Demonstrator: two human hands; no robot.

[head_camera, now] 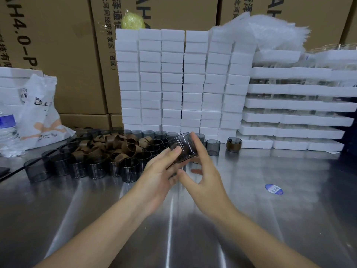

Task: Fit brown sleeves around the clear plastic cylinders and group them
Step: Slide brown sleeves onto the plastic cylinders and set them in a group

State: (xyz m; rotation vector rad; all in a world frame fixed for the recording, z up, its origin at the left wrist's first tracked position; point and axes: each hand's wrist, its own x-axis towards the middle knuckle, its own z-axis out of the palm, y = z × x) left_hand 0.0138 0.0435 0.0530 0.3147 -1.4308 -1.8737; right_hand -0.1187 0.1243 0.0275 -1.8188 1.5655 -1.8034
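My left hand (160,176) and right hand (206,171) meet above the steel table (270,219), and between them I hold one smoky clear cylinder (182,147), tilted off upright and lifted clear of the surface. It sits at 12 o'clock from both palms, out at my fingertips. My left forefinger presses its near side from 9 o'clock. My right forefinger runs up its far side at 3 o'clock, with the thumb curled in underneath at 6 o'clock. Neither hand is closed tight, and my palms stay off the plastic. The lower half of the cylinder looks darker, but I cannot tell whether a sleeve is on it

At 10 o'clock from my grip lies a loose heap of brown sleeves (114,144), ringed by bare cylinders (96,168) standing on end, packed close together. At 2 o'clock, near the grip, one more bare piece (213,147) stands alone. Just beyond it is a sleeved cylinder (234,145), right by the foam trays (289,117). Straight ahead at 12 o'clock rises a wall of white foam blocks (173,80), with cardboard boxes (58,45) behind. Far off at 9 o'clock are a white plastic bag (40,117) and a water bottle (7,128). A blue sticker (274,189) lies on the table at 4 o'clock
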